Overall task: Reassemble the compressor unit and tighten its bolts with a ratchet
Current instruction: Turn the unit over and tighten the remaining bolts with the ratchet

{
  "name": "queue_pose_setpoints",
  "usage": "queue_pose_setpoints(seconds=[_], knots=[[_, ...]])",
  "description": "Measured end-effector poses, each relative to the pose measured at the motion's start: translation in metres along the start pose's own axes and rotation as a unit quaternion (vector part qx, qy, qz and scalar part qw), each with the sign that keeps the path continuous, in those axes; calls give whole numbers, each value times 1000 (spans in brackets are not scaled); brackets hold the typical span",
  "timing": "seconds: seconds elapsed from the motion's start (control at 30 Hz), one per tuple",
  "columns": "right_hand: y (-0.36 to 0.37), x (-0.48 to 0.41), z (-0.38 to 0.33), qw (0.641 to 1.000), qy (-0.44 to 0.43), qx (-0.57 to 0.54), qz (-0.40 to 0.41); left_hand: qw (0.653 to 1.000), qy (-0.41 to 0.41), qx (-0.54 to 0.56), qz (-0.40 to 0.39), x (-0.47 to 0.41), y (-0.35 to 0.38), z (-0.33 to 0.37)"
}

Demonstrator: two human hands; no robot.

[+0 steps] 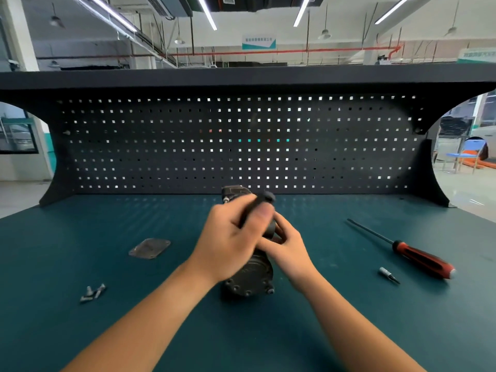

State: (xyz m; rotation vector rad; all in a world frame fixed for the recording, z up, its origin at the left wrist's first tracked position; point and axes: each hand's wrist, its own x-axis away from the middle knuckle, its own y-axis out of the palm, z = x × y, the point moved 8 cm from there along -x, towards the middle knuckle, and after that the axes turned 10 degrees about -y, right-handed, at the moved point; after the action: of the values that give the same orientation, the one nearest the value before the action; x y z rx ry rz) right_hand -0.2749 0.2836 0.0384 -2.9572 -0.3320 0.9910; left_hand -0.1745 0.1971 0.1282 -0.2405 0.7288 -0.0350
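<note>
A dark cylindrical compressor unit [251, 280] lies on the green bench [80, 331], its bolted end cap facing me. My left hand [230, 242] grips a black ratchet [261, 201] above the unit, blurred by motion. My right hand [287, 248] holds the compressor's upper middle, fingers curled round it. The hands hide most of the unit's top. A grey cover plate [149, 248] lies flat to the left. A few loose bolts [92, 292] lie at the near left.
A red-and-black screwdriver [413, 255] lies at the right, and a small socket bit [389, 275] sits just in front of it. A black pegboard back panel [241, 143] with a shelf above closes the bench's far side.
</note>
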Motion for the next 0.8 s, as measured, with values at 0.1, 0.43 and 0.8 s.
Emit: queue_pose_setpoints(seconds=[0.1, 0.43, 0.8], knots=[[-2, -1, -9, 998, -5, 59, -35, 985, 69, -154, -29, 4, 21, 4], [-19, -11, -54, 998, -43, 47, 24, 976, 96, -197, -1, 6, 22, 10], [30, 8, -98, 961, -76, 156, -213, 983, -34, 163, 80, -31, -22, 9]])
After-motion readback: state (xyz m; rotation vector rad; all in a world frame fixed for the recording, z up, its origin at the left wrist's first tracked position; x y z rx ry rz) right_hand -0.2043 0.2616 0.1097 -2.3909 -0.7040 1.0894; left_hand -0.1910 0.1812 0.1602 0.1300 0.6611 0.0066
